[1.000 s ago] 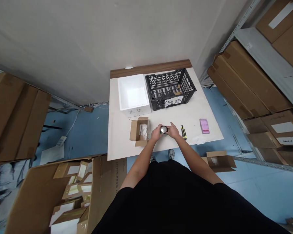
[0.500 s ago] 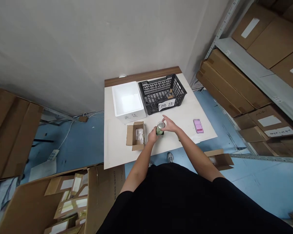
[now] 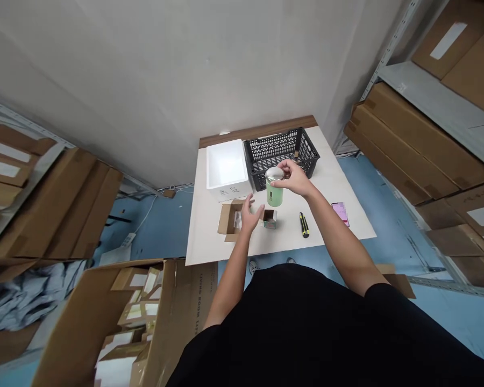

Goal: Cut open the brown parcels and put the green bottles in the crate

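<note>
My right hand [image 3: 295, 179] grips the silver top of a pale green cylindrical can [image 3: 274, 189] and holds it above the white table [image 3: 347, 236]. Below the can a small green carton [image 3: 269, 218] stands open on the table. My left hand [image 3: 249, 216] rests just left of that carton with its fingers spread, touching or nearly touching its side. An open brown cardboard box [image 3: 229, 220] with white padding inside lies left of my left hand.
A white foam box [image 3: 227, 168] and a black plastic crate [image 3: 284, 153] stand at the table's back. A yellow-black utility knife [image 3: 303, 224] and a pink phone [image 3: 341, 213] lie to the right. Cartons fill the shelves on both sides and a big open box [image 3: 116, 317] on the floor.
My right hand has lifted the green can up out of the small carton. My left hand has let go of the can and stays by the carton. The camera has shifted.
</note>
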